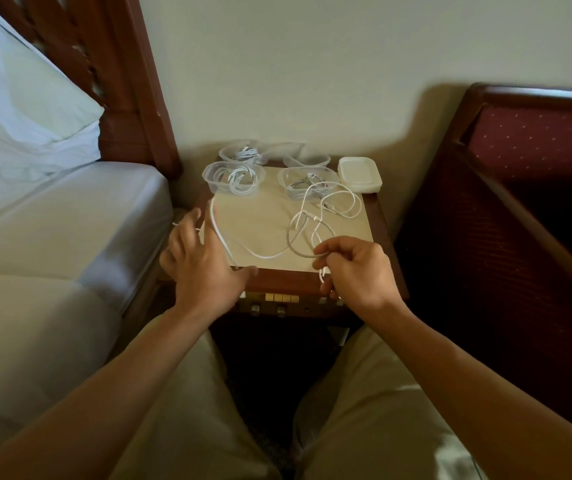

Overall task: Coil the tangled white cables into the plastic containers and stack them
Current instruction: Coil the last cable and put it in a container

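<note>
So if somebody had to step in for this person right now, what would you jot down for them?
Right hand pinches the loose white cable; left hand is open with the cable draped over its fingers.
Three containers on the nightstand already hold coiled cables; one at the back right looks empty. Lids sit stacked at the right.
Left: coil the tangle, lid, stack.

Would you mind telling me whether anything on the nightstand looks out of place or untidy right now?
Yes: loose white cables sprawl tangled across the nightstand, one spilling out of the front right container. The right hand pinches one cable; another is draped over the left hand.
</note>
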Available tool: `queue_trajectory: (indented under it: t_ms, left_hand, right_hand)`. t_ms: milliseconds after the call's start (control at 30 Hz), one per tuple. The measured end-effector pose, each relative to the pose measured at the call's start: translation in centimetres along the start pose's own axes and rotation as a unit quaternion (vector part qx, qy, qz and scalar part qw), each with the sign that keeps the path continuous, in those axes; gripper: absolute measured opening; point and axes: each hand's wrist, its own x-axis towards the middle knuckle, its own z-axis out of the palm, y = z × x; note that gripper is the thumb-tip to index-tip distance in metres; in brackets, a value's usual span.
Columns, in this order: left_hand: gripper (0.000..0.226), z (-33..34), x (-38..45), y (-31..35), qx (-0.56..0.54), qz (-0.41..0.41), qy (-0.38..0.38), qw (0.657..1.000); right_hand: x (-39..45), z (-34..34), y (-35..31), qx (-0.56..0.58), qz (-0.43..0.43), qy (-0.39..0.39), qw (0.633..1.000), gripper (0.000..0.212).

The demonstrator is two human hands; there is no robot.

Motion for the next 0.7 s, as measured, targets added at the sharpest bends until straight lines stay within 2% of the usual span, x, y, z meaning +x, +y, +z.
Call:
queue_trajectory:
  t_ms: [67,133,200,233,300,367,400,500,567,633,700]
  left_hand:
    - [0.136,-0.2,-1.0,0.1,0.008,0.031,0.030,0.999]
    - [0.135,-0.3,-1.7,0.2,-0.001,0.019,0.060,0.998]
    - [0.115,-0.6,-1.9,0.3,-0.006,0.015,0.084,0.996]
    - [0.093,-1.0,-1.8,0.3,0.000,0.018,0.076,0.997]
    - [0.047,-2.0,-1.0,0.0,0.015,-0.007,0.004,1.000]
    - [0.051,-2.9,-0.3,-0.4,0.029,-0.043,-0.065,0.997]
    - [0.051,-3.1,-0.2,-0.7,0.048,-0.038,-0.060,0.996]
    - [0.045,-2.9,-0.5,-0.9,0.084,0.010,0.028,0.996]
    - [0.047,-2.8,-1.2,-0.4,0.062,0.093,0.084,0.990]
    - [0.056,-2.6,-1.4,0.0,0.012,0.220,0.069,0.973]
    - [0.068,-2.3,-1.4,0.2,-0.048,0.305,-0.004,0.951]
  right_hand:
    - [-0.4,0.3,0.1,-0.044,-0.059,-0.023,0.997,0.029]
    - [-0.7,0.8,0.4,-0.081,-0.100,-0.027,0.991,0.016]
    - [-1.0,1.4,0.7,-0.092,-0.108,-0.016,0.990,0.008]
    - [-1.1,1.7,0.7,-0.097,-0.106,-0.010,0.990,0.006]
    - [-1.2,2.3,1.0,-0.129,-0.104,-0.013,0.986,0.015]
    - [-1.5,2.8,1.3,-0.162,-0.110,-0.044,0.980,0.029]
    - [-1.6,3.0,1.4,-0.167,-0.116,-0.057,0.977,0.035]
    - [-1.6,3.8,1.7,-0.188,-0.151,-0.054,0.969,0.039]
    - [-1.5,4.2,1.4,-0.187,-0.170,-0.059,0.966,0.034]
    - [-1.4,4.0,0.8,-0.146,-0.147,-0.095,0.974,0.034]
    - [-1.6,3.6,0.0,-0.066,-0.101,-0.147,0.982,0.035]
